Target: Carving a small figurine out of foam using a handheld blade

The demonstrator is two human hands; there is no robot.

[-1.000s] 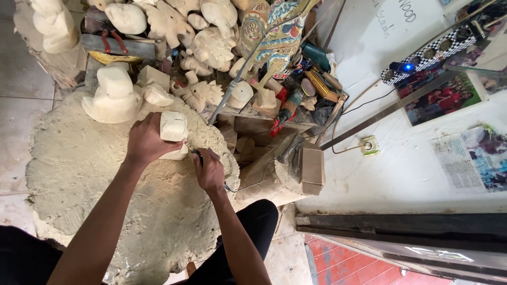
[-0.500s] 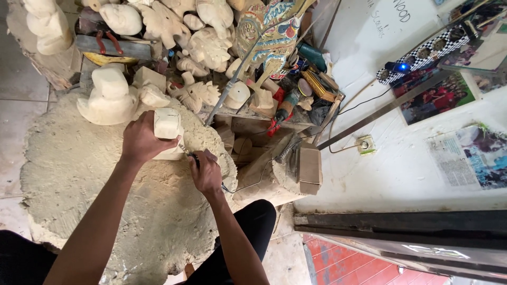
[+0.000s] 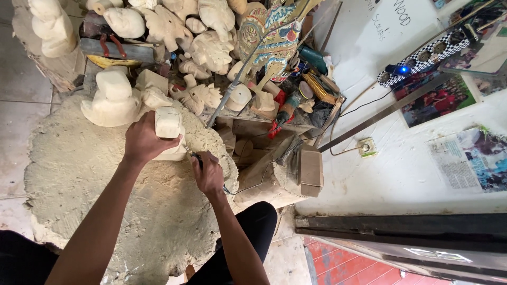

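On the sawdust mound, left hand (image 3: 141, 141) grips a pale wood block (image 3: 169, 122); right hand (image 3: 208, 174) fists a dark-handled tool (image 3: 197, 158).

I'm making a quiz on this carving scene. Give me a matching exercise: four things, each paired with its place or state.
Things:
1. left hand
2. right hand
3. hat-shaped wooden carving
4. wall socket

Places or states:
A. on the white wall at right
B. gripping a dark-handled tool
C. holding a pale wooden block
D. resting at the sawdust-covered stump's far edge

Pairs: 1-C, 2-B, 3-D, 4-A
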